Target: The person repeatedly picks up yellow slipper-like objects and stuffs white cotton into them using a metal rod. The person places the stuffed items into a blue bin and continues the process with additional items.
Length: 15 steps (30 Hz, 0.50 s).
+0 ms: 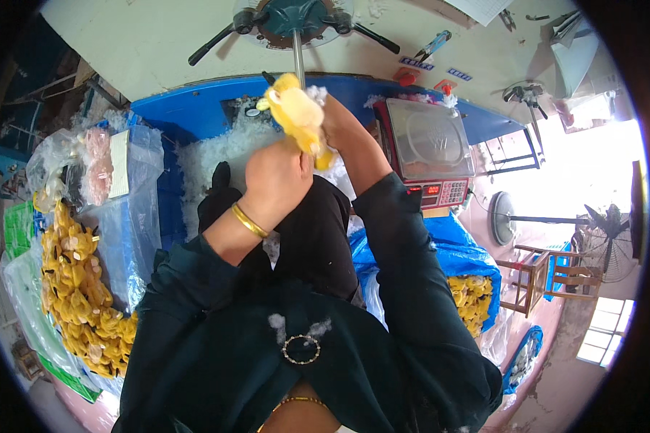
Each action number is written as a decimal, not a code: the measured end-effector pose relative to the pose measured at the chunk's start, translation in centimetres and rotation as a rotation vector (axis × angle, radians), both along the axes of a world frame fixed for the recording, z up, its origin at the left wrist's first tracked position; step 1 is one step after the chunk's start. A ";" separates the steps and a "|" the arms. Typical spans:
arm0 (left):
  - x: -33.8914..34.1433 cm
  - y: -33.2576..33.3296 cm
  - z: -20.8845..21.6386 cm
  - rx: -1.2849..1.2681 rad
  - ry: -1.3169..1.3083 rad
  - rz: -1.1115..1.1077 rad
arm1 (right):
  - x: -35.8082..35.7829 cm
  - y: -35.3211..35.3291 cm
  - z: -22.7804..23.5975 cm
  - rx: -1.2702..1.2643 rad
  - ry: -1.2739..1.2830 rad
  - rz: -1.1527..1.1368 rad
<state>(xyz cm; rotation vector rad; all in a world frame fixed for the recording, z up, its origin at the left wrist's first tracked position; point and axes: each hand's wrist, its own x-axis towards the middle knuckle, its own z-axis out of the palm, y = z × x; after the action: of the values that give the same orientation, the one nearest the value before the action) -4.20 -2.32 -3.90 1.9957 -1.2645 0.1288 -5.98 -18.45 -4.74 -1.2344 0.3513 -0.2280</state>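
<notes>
A small yellow plush toy (296, 108) with a paler patch and a dark tip is at the end of a metal filling tube (298, 52), above my lap. My left hand (278, 177), with a gold bangle at its wrist, is closed in a fist on the toy's lower end. On the toy's right side, my right hand (330, 124) grips it; most of those fingers are hidden behind the plush. A tuft of white stuffing (315, 94) shows beside the toy, near the tube. The tube's tip cannot be made out.
The filling machine (285, 22) has black handles on both sides. Loose stuffing (227, 144) lies below the blue edge (195, 119). A red scale (430, 144) stands right. Yellow plush pieces (76, 281) fill a bag at left; more (471, 299) sit in a blue bag (458, 249).
</notes>
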 end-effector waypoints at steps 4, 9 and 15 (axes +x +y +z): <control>2.8 -2.8 -0.9 0.074 -0.126 0.061 | 4.0 -1.9 -0.7 0.016 -0.048 -0.187; 3.5 -3.2 -0.4 0.119 -0.088 0.035 | 4.4 -3.2 -2.0 -0.257 -0.226 -0.195; 0.0 0.6 1.4 0.172 0.347 -0.105 | 1.2 -1.7 -2.9 -0.773 -0.083 -0.124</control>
<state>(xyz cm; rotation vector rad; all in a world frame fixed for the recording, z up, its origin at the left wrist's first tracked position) -4.20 -1.75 -2.45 1.9819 -1.1796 -0.3732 -4.81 -20.13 -7.62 -1.9575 0.2720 -0.5542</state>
